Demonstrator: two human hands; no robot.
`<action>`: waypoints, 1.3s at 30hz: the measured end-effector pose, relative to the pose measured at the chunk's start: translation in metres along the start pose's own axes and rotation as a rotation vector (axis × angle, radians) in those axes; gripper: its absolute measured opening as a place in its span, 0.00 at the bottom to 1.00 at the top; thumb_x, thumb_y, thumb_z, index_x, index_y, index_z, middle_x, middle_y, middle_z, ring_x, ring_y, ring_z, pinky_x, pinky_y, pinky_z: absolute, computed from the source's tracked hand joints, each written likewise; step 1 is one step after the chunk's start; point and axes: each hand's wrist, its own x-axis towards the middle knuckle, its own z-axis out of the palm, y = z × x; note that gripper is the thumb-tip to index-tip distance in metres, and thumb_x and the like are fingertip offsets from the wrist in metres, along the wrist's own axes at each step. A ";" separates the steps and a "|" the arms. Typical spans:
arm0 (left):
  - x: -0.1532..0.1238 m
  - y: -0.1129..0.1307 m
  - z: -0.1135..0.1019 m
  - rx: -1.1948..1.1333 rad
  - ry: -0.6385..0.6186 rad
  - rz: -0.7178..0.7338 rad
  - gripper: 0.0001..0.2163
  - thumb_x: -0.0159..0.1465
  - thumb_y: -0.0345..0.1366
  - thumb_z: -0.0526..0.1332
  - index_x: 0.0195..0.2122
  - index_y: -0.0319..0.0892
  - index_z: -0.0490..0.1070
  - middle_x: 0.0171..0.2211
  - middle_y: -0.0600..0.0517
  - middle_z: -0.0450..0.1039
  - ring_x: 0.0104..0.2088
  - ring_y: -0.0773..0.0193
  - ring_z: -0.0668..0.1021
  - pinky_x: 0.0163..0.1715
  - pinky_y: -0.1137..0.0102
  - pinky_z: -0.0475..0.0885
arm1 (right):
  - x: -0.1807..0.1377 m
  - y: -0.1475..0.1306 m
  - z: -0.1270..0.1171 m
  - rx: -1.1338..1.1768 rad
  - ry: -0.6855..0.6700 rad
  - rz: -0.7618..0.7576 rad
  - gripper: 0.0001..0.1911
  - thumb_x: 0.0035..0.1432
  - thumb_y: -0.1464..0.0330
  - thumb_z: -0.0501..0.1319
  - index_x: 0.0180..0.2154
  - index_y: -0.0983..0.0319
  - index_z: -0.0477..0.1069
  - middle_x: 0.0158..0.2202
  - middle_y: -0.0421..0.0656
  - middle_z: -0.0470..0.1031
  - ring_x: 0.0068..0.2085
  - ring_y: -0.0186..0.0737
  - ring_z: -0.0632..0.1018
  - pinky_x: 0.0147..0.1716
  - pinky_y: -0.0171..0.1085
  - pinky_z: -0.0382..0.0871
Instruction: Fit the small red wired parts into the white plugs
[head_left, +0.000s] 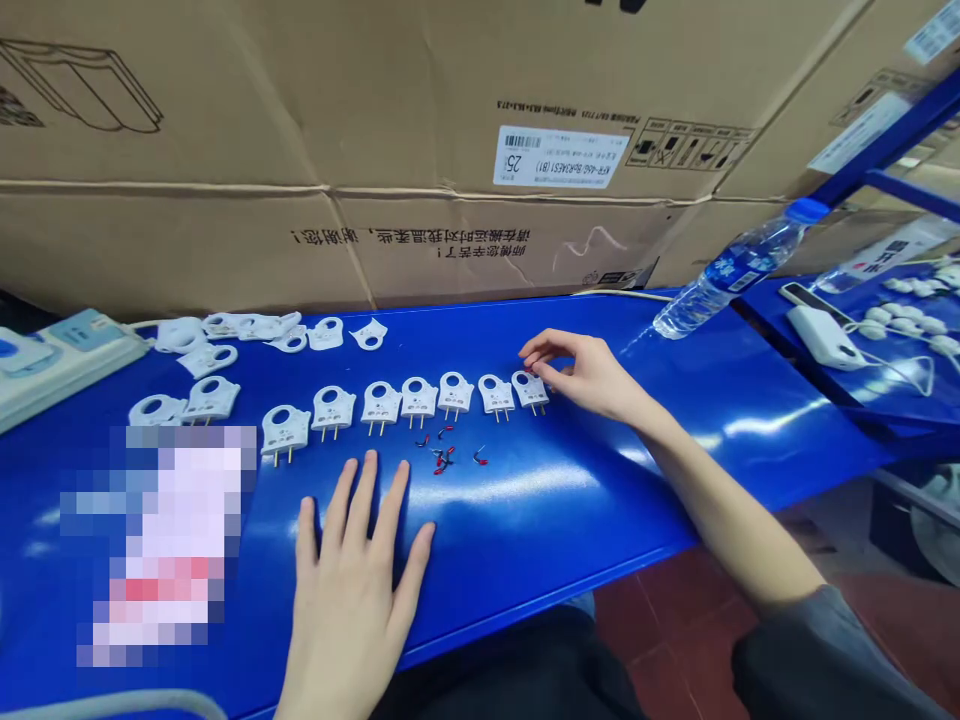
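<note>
My left hand point(356, 570) lies flat on the blue table with fingers spread, holding nothing. Thumb and fingers of my right hand point(581, 375) are pinched on a small red-tipped wire part point(529, 367), mostly hidden by the fingertips, at the rightmost white plug housing point(529, 388). That housing has a round ring opening and two metal pins. Similar white plug housings point(381, 403) stand in a row to its left, pins toward me. Between my hands and just below the row lie several loose red-and-black wire parts point(444, 458).
Behind the row are several white plug covers point(326, 333). A power strip point(71, 360) stands at left, near a blurred-out patch point(180, 530). A large cardboard box point(420, 120) walls off the back. A water bottle point(739, 268) leans at right, near a white adapter point(825, 337).
</note>
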 end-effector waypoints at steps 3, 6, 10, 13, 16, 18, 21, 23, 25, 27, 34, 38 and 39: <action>-0.001 0.000 0.000 0.001 0.003 0.002 0.30 0.74 0.45 0.51 0.76 0.47 0.49 0.76 0.41 0.51 0.76 0.44 0.53 0.71 0.40 0.48 | -0.002 -0.001 0.000 -0.013 -0.031 -0.018 0.16 0.60 0.74 0.59 0.49 0.60 0.76 0.40 0.43 0.83 0.42 0.39 0.83 0.42 0.37 0.75; -0.002 -0.002 0.001 0.011 0.009 0.013 0.30 0.74 0.45 0.52 0.76 0.46 0.50 0.76 0.41 0.51 0.76 0.43 0.54 0.71 0.40 0.48 | -0.003 -0.001 0.000 -0.022 -0.093 -0.010 0.17 0.59 0.75 0.59 0.49 0.60 0.76 0.42 0.43 0.83 0.41 0.38 0.83 0.39 0.36 0.74; -0.002 -0.003 0.001 0.012 0.014 0.016 0.30 0.74 0.46 0.51 0.76 0.47 0.50 0.76 0.41 0.51 0.76 0.43 0.55 0.72 0.40 0.49 | -0.004 0.000 -0.001 -0.029 -0.137 0.013 0.14 0.58 0.73 0.62 0.47 0.61 0.73 0.48 0.45 0.80 0.39 0.37 0.82 0.36 0.35 0.74; -0.001 -0.003 0.001 0.011 0.009 0.018 0.30 0.74 0.46 0.51 0.76 0.48 0.49 0.76 0.41 0.51 0.76 0.44 0.54 0.72 0.39 0.48 | -0.005 0.000 0.000 -0.013 -0.149 0.034 0.14 0.58 0.71 0.64 0.47 0.60 0.70 0.46 0.45 0.79 0.38 0.38 0.82 0.35 0.36 0.75; -0.001 -0.002 0.000 0.011 0.006 0.009 0.30 0.74 0.45 0.51 0.76 0.46 0.50 0.76 0.40 0.51 0.76 0.44 0.54 0.71 0.39 0.49 | -0.005 -0.001 0.002 -0.001 -0.145 0.040 0.15 0.58 0.71 0.64 0.48 0.60 0.69 0.44 0.44 0.80 0.38 0.38 0.82 0.36 0.37 0.76; 0.000 -0.001 0.000 0.012 0.009 0.010 0.29 0.74 0.45 0.51 0.75 0.46 0.51 0.76 0.40 0.51 0.76 0.43 0.54 0.71 0.39 0.48 | -0.004 -0.002 0.003 0.008 -0.126 0.039 0.15 0.58 0.70 0.64 0.48 0.60 0.69 0.43 0.44 0.80 0.37 0.38 0.82 0.37 0.38 0.76; 0.000 -0.001 0.001 0.016 0.009 0.017 0.30 0.74 0.46 0.51 0.75 0.45 0.51 0.76 0.40 0.52 0.76 0.43 0.54 0.71 0.39 0.49 | -0.003 -0.003 0.003 0.025 -0.101 0.043 0.15 0.58 0.69 0.65 0.47 0.60 0.69 0.40 0.43 0.81 0.37 0.39 0.82 0.38 0.38 0.77; 0.000 -0.001 0.001 0.017 0.007 0.016 0.30 0.74 0.46 0.51 0.75 0.45 0.51 0.76 0.39 0.52 0.76 0.43 0.54 0.71 0.39 0.49 | -0.003 -0.003 0.004 0.026 -0.102 0.049 0.15 0.58 0.68 0.65 0.47 0.59 0.69 0.38 0.42 0.81 0.38 0.39 0.82 0.38 0.39 0.76; 0.000 -0.001 0.001 0.016 0.005 0.017 0.30 0.74 0.46 0.51 0.76 0.45 0.50 0.76 0.39 0.52 0.76 0.43 0.54 0.71 0.39 0.49 | -0.003 -0.002 0.004 0.018 -0.113 0.050 0.15 0.58 0.68 0.65 0.48 0.59 0.69 0.38 0.42 0.80 0.38 0.40 0.82 0.37 0.38 0.76; 0.000 -0.001 0.000 0.013 0.002 0.012 0.30 0.74 0.45 0.51 0.76 0.46 0.50 0.75 0.39 0.52 0.76 0.43 0.54 0.71 0.39 0.49 | -0.003 -0.001 0.005 0.005 -0.118 0.042 0.17 0.58 0.69 0.65 0.49 0.59 0.68 0.39 0.42 0.80 0.37 0.39 0.82 0.37 0.38 0.76; -0.001 0.000 -0.001 0.004 0.008 0.003 0.30 0.74 0.46 0.51 0.75 0.46 0.51 0.75 0.39 0.53 0.76 0.43 0.55 0.71 0.39 0.49 | -0.004 0.003 0.004 -0.069 -0.045 0.002 0.21 0.60 0.69 0.63 0.55 0.60 0.66 0.45 0.45 0.78 0.38 0.39 0.82 0.34 0.38 0.75; -0.001 0.000 -0.001 -0.003 0.008 -0.004 0.30 0.74 0.47 0.51 0.75 0.46 0.51 0.76 0.40 0.52 0.76 0.43 0.54 0.72 0.40 0.48 | -0.005 -0.001 -0.002 -0.148 -0.067 -0.044 0.17 0.64 0.67 0.61 0.54 0.60 0.69 0.46 0.46 0.78 0.39 0.41 0.81 0.37 0.40 0.75; 0.000 0.000 0.000 -0.004 0.008 -0.003 0.30 0.74 0.47 0.51 0.75 0.47 0.51 0.76 0.40 0.52 0.76 0.43 0.55 0.72 0.40 0.48 | -0.005 -0.002 -0.004 -0.168 -0.107 -0.057 0.16 0.65 0.66 0.62 0.54 0.60 0.70 0.45 0.46 0.79 0.40 0.41 0.81 0.38 0.40 0.76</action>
